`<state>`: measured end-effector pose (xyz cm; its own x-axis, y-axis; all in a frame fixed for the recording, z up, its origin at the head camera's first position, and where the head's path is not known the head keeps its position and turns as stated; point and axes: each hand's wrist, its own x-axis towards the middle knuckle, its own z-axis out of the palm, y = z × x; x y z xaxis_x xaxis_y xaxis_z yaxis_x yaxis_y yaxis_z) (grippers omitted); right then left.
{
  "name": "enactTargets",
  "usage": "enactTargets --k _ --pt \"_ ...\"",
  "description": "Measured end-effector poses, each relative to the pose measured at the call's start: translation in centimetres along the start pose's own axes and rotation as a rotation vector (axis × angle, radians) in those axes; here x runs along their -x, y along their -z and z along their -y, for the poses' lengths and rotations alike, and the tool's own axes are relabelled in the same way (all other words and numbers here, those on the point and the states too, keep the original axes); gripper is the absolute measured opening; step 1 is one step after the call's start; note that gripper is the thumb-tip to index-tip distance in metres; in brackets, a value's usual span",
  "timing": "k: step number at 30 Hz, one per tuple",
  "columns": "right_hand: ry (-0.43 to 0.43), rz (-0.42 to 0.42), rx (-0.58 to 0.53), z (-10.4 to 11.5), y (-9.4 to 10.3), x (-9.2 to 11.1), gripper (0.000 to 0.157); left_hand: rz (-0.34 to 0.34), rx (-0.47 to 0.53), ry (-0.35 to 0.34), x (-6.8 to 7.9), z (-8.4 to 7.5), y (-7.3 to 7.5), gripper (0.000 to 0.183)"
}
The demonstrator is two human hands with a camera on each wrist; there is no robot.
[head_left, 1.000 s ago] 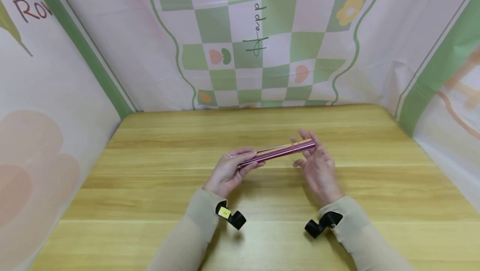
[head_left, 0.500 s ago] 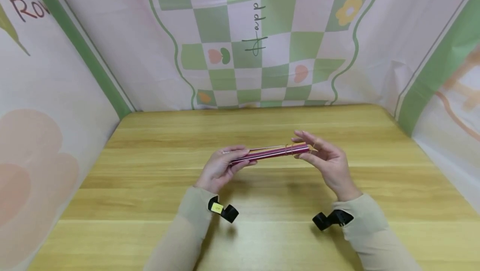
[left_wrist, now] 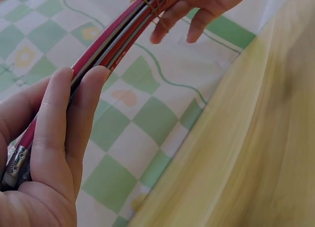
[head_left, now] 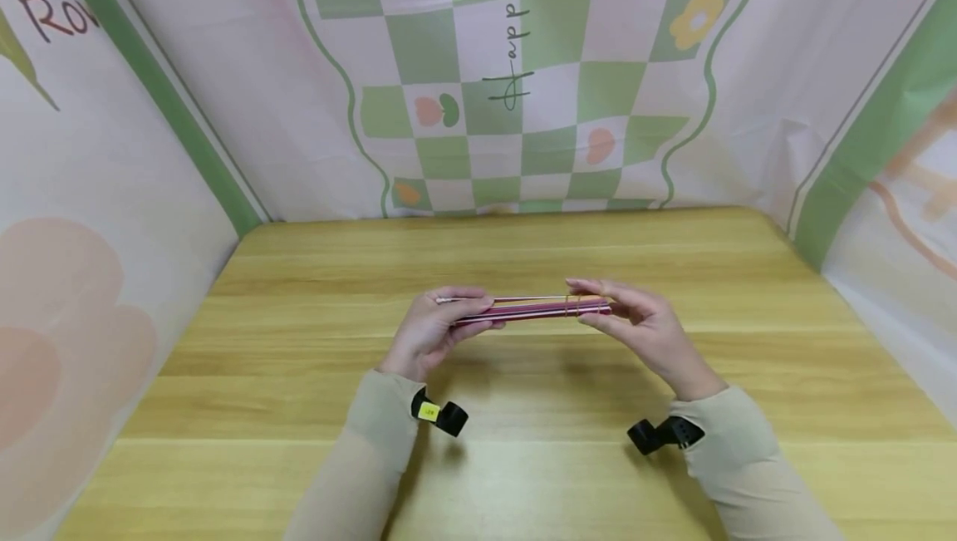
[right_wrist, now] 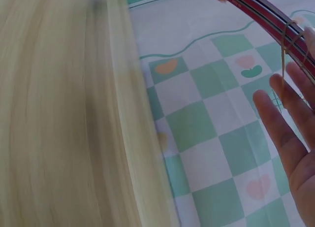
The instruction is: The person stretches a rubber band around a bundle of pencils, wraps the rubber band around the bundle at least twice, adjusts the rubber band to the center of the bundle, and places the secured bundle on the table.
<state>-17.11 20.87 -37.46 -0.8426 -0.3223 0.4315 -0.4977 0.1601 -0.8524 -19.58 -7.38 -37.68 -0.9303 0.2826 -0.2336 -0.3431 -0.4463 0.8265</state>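
My left hand (head_left: 428, 327) grips a bundle of pencils (head_left: 529, 310), red and dark striped, near one end. Metal ferrules (left_wrist: 18, 160) of the pencils show beside the palm in the left wrist view. The bundle lies almost level above the table. Around its right end a thin rubber band (head_left: 572, 306) is wound. My right hand (head_left: 652, 331) has thumb and forefinger on either side of that banded end, working the band. In the right wrist view a strand of the rubber band (right_wrist: 283, 54) runs down to its spread fingers (right_wrist: 275, 123).
A wood-grain table (head_left: 523, 458) spreads below both hands. Behind it hangs a green and white checked cloth (head_left: 497, 154), and printed cloth also closes in both sides. Each sleeved wrist wears a black camera mount (head_left: 452, 418).
My right hand has turned from spread fingers behind the bundle to thumb and finger around its banded end. The bundle has moved slightly left and levelled out, still in my left hand.
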Motion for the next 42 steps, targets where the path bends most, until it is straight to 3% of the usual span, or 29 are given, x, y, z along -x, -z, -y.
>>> enactTargets --k 7,13,17,24,26,32,38,42 --pt "-0.1 -0.043 0.018 -0.27 -0.17 0.11 0.03 0.04 -0.047 -0.029 0.12 -0.52 0.05 0.015" --pt "-0.064 -0.074 0.024 -0.66 -0.17 0.08 0.029 0.044 -0.064 -0.025 0.15 -0.74 0.04 0.02" --pt "-0.047 -0.049 -0.005 -0.82 0.02 0.07 0.03 0.035 -0.097 -0.022 0.17 -0.94 0.04 0.035" --pt "-0.248 -0.088 0.037 -0.62 0.01 0.07 0.032 0.017 -0.136 -0.023 0.13 -0.91 0.16 0.037" --pt "-0.273 -0.127 -0.013 -0.58 -0.2 -0.01 0.03 0.014 -0.138 -0.024 0.14 -0.83 0.14 0.033" --pt "-0.193 -0.206 -0.228 -0.79 -0.38 -0.25 0.028 0.029 -0.142 -0.03 0.28 -0.87 0.06 0.036" --pt "-0.225 -0.148 -0.344 -0.95 -0.05 -0.23 0.031 0.039 -0.13 -0.018 0.36 -0.91 0.14 0.034" --pt "-0.241 -0.125 -0.333 -0.88 -0.04 -0.22 0.029 0.04 -0.114 -0.01 0.25 -0.69 0.09 0.02"
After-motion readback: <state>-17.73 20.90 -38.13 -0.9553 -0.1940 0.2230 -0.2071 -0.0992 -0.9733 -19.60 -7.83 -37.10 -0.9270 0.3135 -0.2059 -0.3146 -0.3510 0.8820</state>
